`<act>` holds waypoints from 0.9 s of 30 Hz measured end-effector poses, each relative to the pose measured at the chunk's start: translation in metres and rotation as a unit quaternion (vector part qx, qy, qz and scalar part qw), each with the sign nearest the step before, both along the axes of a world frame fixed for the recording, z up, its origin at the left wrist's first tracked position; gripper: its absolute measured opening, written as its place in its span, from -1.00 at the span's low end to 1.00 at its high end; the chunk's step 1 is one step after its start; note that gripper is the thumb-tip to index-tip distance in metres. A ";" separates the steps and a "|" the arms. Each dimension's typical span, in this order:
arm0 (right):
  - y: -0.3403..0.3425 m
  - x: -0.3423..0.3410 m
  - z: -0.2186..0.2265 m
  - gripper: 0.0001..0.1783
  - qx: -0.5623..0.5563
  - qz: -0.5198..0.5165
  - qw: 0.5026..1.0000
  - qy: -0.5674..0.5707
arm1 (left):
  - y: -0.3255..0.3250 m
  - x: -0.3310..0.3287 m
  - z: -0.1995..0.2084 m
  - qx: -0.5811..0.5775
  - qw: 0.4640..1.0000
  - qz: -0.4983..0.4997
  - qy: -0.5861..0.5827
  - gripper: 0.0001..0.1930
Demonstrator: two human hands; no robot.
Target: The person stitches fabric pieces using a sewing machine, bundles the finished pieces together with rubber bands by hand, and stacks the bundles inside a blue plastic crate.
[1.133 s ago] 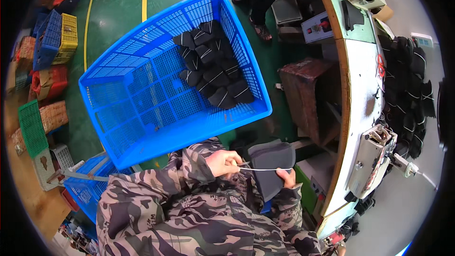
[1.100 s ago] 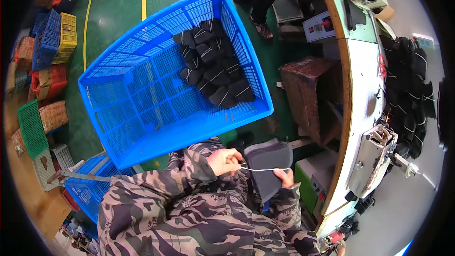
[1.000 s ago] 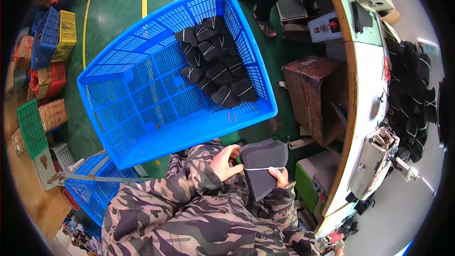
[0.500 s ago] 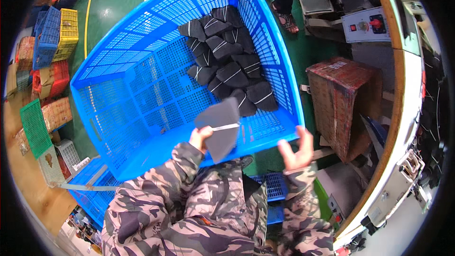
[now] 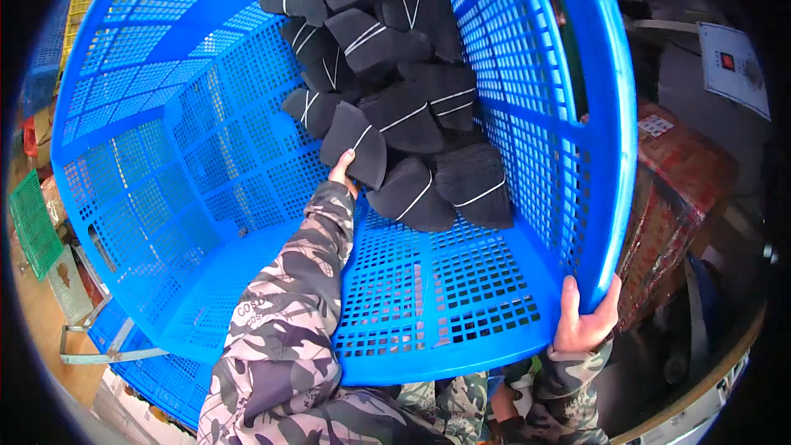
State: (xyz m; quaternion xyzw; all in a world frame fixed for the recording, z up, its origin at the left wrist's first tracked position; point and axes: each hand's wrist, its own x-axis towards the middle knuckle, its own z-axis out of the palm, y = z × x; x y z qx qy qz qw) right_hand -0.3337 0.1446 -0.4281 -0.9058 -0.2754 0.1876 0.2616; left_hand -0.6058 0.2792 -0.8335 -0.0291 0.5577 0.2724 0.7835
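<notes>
A large blue plastic crate (image 5: 461, 354) with latticed walls fills the middle of the view. Inside it, along the right wall, lies a heap of black fabric-like bundles (image 5: 404, 119), each bound with a thin white band. My left hand (image 5: 343, 171) reaches deep into the crate, closed on one dark banded bundle (image 5: 354, 136) at the heap's left edge; its fingers are partly hidden beneath. At the crate's near right corner my right hand (image 5: 587, 325) grips the rim, thumb inside and fingers round the outer side.
Right of the crate stands a reddish-brown cardboard box (image 5: 671, 198) wrapped in shiny film. Beyond it is a pale control panel (image 5: 733, 66) with a red switch. On the left are a green mesh basket (image 5: 36, 222) and another blue crate (image 5: 165, 379) with a metal handle.
My left hand has carried the bundle forward and down to the heap. My right hand, spread beside the corner before, now holds the rim. The view has moved closer over the crate.
</notes>
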 end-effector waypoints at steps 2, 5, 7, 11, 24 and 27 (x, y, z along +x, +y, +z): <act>-0.004 0.004 0.000 -0.60 -0.032 -0.021 0.999 -0.012 | -0.012 0.011 0.007 -0.035 0.998 -0.050 0.031 -0.30; -0.010 0.006 -0.003 -0.60 -0.019 -0.006 1.000 -0.005 | -0.002 -0.009 0.013 -0.100 0.989 -0.095 0.050 -0.26; -0.012 0.006 -0.007 -0.59 -0.026 -0.003 1.000 -0.006 | 0.020 -0.029 0.013 -0.098 0.990 -0.100 0.008 -0.27; -0.016 0.010 -0.004 -0.58 -0.036 -0.001 0.999 -0.016 | 0.015 -0.005 0.014 -0.041 0.995 -0.067 0.057 -0.30; -0.010 0.004 -0.003 -0.61 -0.050 -0.048 0.998 -0.013 | -0.017 0.032 0.046 0.002 0.994 -0.050 0.099 -0.34; -0.007 0.002 -0.005 -0.61 -0.044 -0.011 0.999 -0.020 | -0.039 0.017 0.017 0.119 0.978 -0.104 0.137 -0.29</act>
